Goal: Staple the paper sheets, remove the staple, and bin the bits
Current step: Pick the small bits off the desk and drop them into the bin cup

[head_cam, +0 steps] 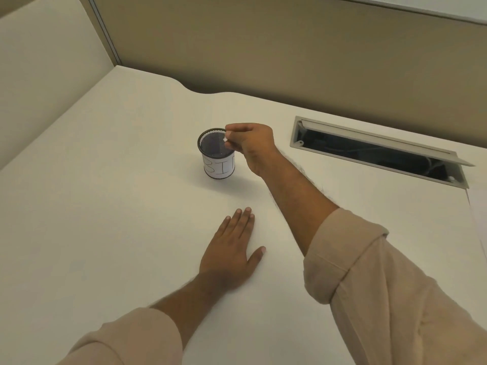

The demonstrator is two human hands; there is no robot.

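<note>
While poised above the right rim of the bin, holds a small white bit in the right hand, grip narrow, thumb and fingertips pinched shut on it. Looks like the binning step, late in the task. Sits over the dark mesh mouth, but close to the rim rather than over the centre.

Left hand flat on the table, palm down, fingers loosely together, grip wide and holding nothing, well apart from the bin. Possibly resting on a sheet; white on white, cannot tell. No stapler or staple remover in view.

Main risk: a miss. If let go this near the rim, could clip the edge and fall outside onto the table, then be hard to find, white on white. Being light, might also cling to a fingertip instead of dropping, and come off later somewhere else. Better to shift a touch toward the centre and lower before opening the pinch.

Second risk: knocking the bin. Small, light-looking, standing free, with the heel of the right hand just beside its right wall. Could be tipped by a careless pull-back, spilling whatever lies inside. Contents not readable in the shadow of the mesh.

Third: the open cable slot to the right. Well apart from the bin, yet if flicked that way, might drop in and be lost among the cables.
</note>
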